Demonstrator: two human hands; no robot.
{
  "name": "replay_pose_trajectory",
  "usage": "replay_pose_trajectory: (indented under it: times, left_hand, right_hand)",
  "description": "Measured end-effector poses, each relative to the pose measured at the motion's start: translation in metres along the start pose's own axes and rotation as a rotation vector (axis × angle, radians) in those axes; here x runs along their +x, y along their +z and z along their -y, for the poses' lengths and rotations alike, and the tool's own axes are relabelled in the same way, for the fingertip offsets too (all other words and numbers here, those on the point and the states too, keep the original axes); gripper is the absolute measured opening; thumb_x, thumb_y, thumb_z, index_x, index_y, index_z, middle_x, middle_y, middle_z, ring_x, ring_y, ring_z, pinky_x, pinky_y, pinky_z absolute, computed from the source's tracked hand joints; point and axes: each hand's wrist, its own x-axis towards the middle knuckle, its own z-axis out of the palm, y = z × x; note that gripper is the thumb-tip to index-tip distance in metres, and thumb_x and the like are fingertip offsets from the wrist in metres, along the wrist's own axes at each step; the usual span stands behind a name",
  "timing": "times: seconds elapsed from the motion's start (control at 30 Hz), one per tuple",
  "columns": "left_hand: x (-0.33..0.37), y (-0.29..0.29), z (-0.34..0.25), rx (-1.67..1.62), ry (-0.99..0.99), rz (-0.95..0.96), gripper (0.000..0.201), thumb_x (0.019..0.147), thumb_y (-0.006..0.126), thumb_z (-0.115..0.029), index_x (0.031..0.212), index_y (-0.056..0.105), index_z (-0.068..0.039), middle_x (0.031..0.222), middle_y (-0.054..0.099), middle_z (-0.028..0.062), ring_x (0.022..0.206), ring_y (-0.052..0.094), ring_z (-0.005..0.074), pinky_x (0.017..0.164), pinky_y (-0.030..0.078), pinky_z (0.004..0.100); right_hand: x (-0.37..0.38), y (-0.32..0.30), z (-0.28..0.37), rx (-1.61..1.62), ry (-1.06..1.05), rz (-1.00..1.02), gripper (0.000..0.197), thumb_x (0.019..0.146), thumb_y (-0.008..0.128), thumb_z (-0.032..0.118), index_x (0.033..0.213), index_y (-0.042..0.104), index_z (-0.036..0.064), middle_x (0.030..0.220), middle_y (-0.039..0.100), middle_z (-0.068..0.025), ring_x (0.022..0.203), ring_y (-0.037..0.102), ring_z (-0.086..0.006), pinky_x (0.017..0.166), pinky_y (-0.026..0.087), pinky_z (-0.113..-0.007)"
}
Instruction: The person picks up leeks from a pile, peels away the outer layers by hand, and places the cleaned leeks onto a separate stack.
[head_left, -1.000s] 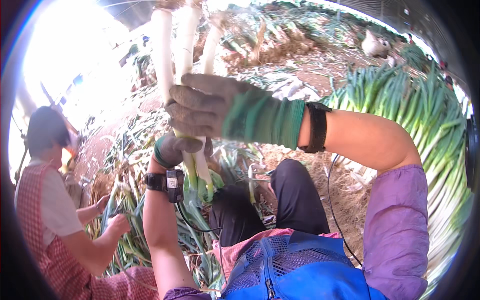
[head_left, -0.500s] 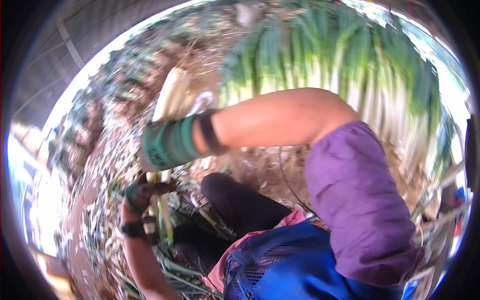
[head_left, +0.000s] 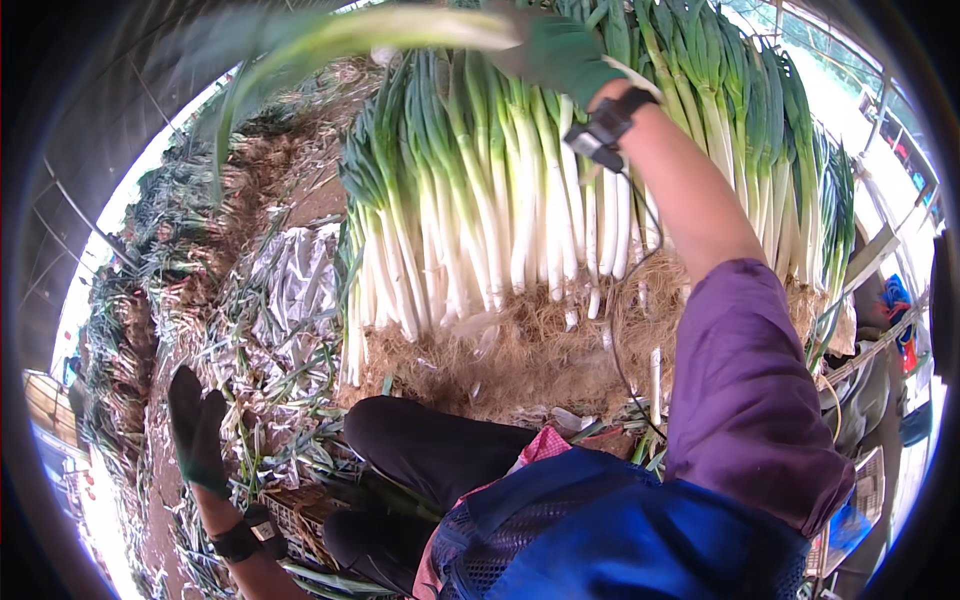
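Note:
My right hand (head_left: 565, 60), in a dark green glove, is up at the far edge of the leek pile. It is closed around the pale end of a leek (head_left: 430, 28), whose green leaves trail off to the left, blurred by motion. Below and beside it lies a wide row of leeks (head_left: 490, 200), white shafts and roots toward me, green tops away. Low on the left, my gloved left hand (head_left: 200, 430) is raised with fingers stretched out and nothing in it, above ground strewn with leaf scraps.
Brown roots and soil (head_left: 500, 360) lie between the leek row and my bent knee (head_left: 430, 440). A crumpled pale sheet (head_left: 300, 275) lies left of the row. More leeks (head_left: 150, 250) are heaped at far left. A crate (head_left: 850, 510) stands at lower right.
My right hand has swung from the left, where both hands were close together, to the far middle with a leek. My left hand has moved down and left and is now spread. The view has shifted.

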Motion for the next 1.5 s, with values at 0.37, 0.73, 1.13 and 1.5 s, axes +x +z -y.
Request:
replay_pose_trajectory:
  times: [0.37, 0.73, 1.13, 1.5]
  left_hand:
    - [-0.010, -0.014, 0.106, 0.231, -0.070, 0.157, 0.045, 0.093, 0.058, -0.020, 0.133, 0.050, 0.000, 0.121, 0.060, 0.0096, 0.108, 0.060, 0.0207, 0.093, 0.048, 0.0329]
    - [-0.032, -0.047, 0.173, 0.484, -0.335, 0.299, 0.044, 0.093, 0.058, -0.021, 0.132, 0.051, 0.000, 0.120, 0.061, 0.0098, 0.107, 0.060, 0.0206, 0.092, 0.048, 0.0325]
    - [-0.030, -0.076, 0.207, 1.092, -0.355, 0.567, 0.043, 0.092, 0.058, -0.021, 0.130, 0.053, -0.001, 0.119, 0.061, 0.0100, 0.106, 0.060, 0.0204, 0.092, 0.048, 0.0321]
    - [-0.023, -0.058, 0.225, 1.440, -0.319, 0.837, 0.042, 0.092, 0.059, -0.022, 0.129, 0.054, -0.001, 0.118, 0.062, 0.0102, 0.106, 0.060, 0.0203, 0.091, 0.048, 0.0317]
  right_hand:
    - [-0.143, 0.044, -0.181, -0.079, 0.934, 0.286, 0.066, 0.082, 0.061, 0.035, 0.131, 0.037, -0.0019, 0.118, 0.059, -0.0284, 0.110, 0.059, -0.0377, 0.093, 0.047, -0.043]
    - [-0.157, 0.050, -0.203, 0.206, 0.932, 0.011, 0.061, 0.078, 0.067, 0.030, 0.124, 0.049, -0.0052, 0.113, 0.063, -0.0228, 0.104, 0.062, -0.0324, 0.090, 0.048, -0.039]
    - [-0.149, -0.119, -0.208, -0.524, 0.526, -0.336, 0.084, 0.073, 0.070, 0.019, 0.145, 0.031, 0.0013, 0.147, 0.032, -0.0255, 0.139, 0.029, -0.0358, 0.113, 0.027, -0.037]
    - [-0.359, -0.112, -0.458, -0.607, 1.162, 0.231, 0.074, 0.075, 0.072, 0.030, 0.136, 0.040, 0.0038, 0.127, 0.056, -0.0233, 0.117, 0.056, -0.0360, 0.098, 0.044, -0.042]
